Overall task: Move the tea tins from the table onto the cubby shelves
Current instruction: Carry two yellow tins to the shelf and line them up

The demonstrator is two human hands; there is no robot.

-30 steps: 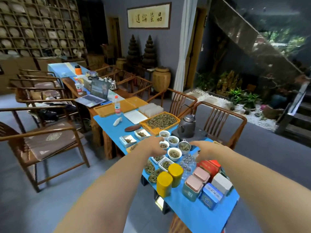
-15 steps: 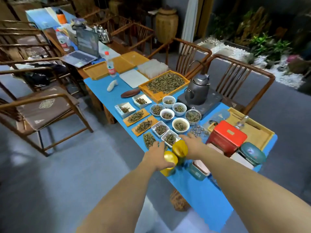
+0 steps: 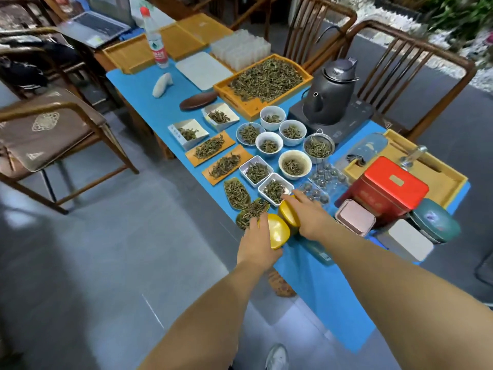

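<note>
Two yellow tins at the counter (image 3: 149, 102) near edge are gripped: the left hand (image 3: 257, 243) is closed on the near yellow tin (image 3: 277, 235), the right hand (image 3: 310, 214) on the far yellow tin (image 3: 288, 210) at 1 o'clock. Both tin bodies are largely hidden.

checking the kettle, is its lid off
No, the dark kettle sits on its base with the lid closed on top.

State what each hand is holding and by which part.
Left hand wraps the side of one yellow round tin; right hand wraps the side of the other yellow tin, near its top. Whether either is lifted cannot be told.
</note>
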